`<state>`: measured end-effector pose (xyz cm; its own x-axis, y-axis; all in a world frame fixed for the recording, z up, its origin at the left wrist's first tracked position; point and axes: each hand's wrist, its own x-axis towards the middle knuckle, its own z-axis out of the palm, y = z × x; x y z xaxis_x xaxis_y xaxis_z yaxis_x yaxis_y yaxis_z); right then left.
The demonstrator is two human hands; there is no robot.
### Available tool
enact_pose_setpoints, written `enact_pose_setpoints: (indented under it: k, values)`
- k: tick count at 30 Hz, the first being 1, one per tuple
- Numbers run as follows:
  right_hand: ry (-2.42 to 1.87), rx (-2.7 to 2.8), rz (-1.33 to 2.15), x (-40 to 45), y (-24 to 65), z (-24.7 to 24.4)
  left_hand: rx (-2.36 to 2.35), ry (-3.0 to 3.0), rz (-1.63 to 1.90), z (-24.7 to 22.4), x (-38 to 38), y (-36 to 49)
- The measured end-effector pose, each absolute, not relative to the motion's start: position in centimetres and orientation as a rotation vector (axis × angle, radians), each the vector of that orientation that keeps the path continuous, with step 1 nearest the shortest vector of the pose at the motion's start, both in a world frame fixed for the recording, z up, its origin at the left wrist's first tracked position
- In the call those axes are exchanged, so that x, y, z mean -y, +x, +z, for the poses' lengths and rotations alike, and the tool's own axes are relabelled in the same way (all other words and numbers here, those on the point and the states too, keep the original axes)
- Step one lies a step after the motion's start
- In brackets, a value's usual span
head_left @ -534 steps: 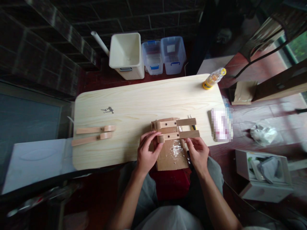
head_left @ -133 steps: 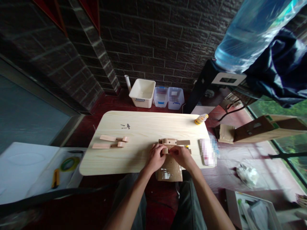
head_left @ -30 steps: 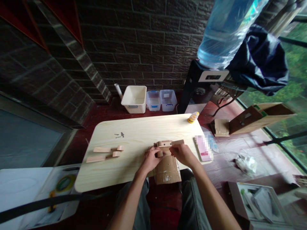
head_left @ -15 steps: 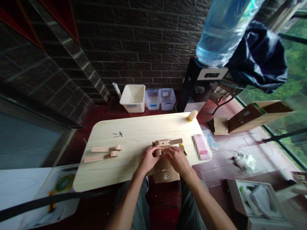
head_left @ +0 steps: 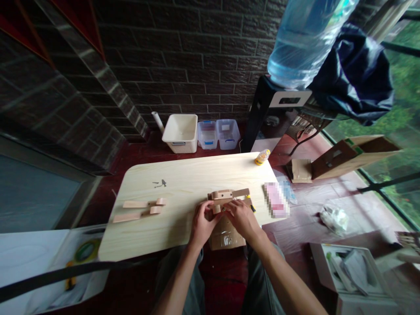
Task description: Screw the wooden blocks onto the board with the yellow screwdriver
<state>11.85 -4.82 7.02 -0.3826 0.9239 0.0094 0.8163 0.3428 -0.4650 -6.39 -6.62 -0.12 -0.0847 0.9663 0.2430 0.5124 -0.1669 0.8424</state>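
Room: dark brick wall [head_left: 203, 52] at the back. From my remote seat I log a water dispenser [head_left: 262, 109] in front of it, then a cream bin [head_left: 180, 135] to the left with 2 clear bins [head_left: 227, 134] between. Worktop [head_left: 183, 175]: pale wood grain, rounded corners, long side left to right. Cardboard block [head_left: 226, 240] overhangs its near edge. Across the block lie a far wooden piece [head_left: 241, 192] and a near wooden piece [head_left: 217, 209]; long axes left to right, curled ends left, flat ends right. At the worktop's left, 2 loose wooden pieces [head_left: 136, 204] point oppositely, curls right. Left hand [head_left: 201, 223]: grip narrow, thumb and fingers holding the near piece's curl. Right hand [head_left: 243, 216]: fingertips bunched just right of that curl; I cannot tell whether this grip holds anything. Smallest: dark metal bits [head_left: 164, 183], far left.
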Motion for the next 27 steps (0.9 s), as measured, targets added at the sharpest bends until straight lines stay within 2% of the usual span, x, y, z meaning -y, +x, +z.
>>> enact_pose_setpoints:
  k: [6,15,21,24,27]
  values:
    - [-1.575,2.322,0.561,4.9,11.7,6.9,-1.733,1.741,1.362,0.4,10.7,-5.2]
    - [-1.532,2.250,0.541,5.5,12.4,8.2,-1.644,2.038,1.089,1.9,12.4,-2.6]
    - [-1.708,1.789,0.391,6.4,17.0,8.3,-1.765,1.926,1.213,2.3,12.5,-2.2]
    - [-1.740,1.524,0.554,6.7,18.6,6.6,-1.919,1.797,1.353,2.4,12.1,-2.6]
    - [-1.656,1.315,0.847,6.9,18.7,4.8,-1.867,1.786,1.393,2.1,11.0,-3.1]
